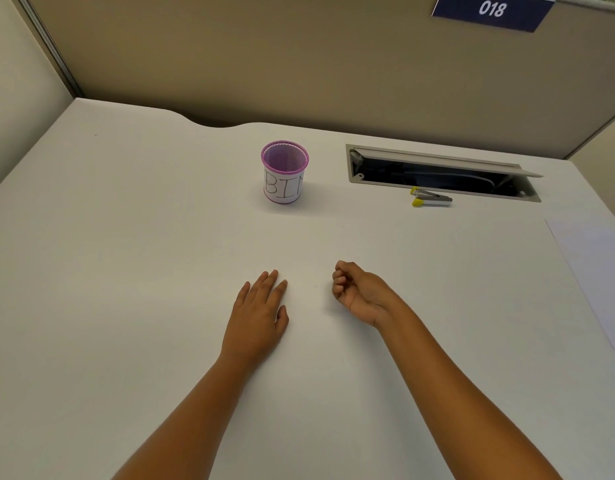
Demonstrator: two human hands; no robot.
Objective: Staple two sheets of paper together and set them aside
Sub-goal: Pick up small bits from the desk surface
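White paper (597, 271) lies flat at the right edge of the desk, partly cut off by the frame; I cannot tell how many sheets. A small stapler (430, 197) with yellow parts and a grey metal body rests at the back right, just in front of the cable slot. My left hand (259, 315) lies palm down on the desk near the middle, fingers stretched out and holding nothing. My right hand (356, 292) rests beside it with the fingers curled into a loose fist, nothing visible in it. Both hands are far from the paper and the stapler.
A purple mesh cup (284, 172) with a white label reading "BIN" stands at the back centre. An open cable slot (441, 173) with a raised lid is sunk into the white desk (126, 271). Beige partition walls close the back and left.
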